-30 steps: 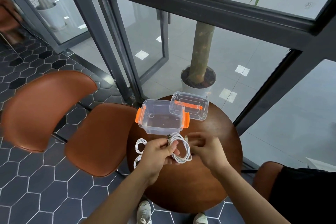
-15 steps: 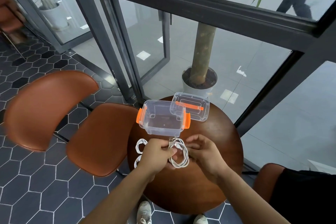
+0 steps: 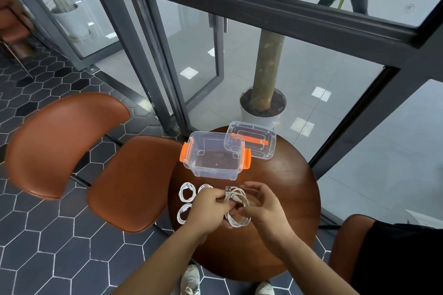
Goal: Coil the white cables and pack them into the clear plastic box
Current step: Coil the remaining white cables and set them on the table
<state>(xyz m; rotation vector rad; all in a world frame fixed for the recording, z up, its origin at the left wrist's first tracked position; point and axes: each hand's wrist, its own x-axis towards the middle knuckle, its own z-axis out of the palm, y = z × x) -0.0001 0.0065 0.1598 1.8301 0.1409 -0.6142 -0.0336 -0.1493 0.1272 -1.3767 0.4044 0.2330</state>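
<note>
A coiled white cable (image 3: 237, 208) is held between both hands over the round wooden table (image 3: 287, 187). My left hand (image 3: 208, 211) grips the coil's left side near its USB plug. My right hand (image 3: 261, 208) pinches the coil from the right, fingers curled round it. Two more coiled white cables (image 3: 187, 194) (image 3: 183, 214) lie on the table left of my left hand, and part of a third (image 3: 205, 187) peeks out behind it. The clear plastic box (image 3: 214, 155) with orange latches stands open beyond the hands, nothing inside.
The box's clear lid (image 3: 254, 141) with an orange handle leans against the box's far right corner. A brown chair (image 3: 96, 165) stands left of the table, another chair edge (image 3: 347, 242) at the right. A potted tree (image 3: 263, 108) stands behind glass.
My right hand has closed in on the coil and now pinches it from the right. The coil has been drawn tighter between both hands.
</note>
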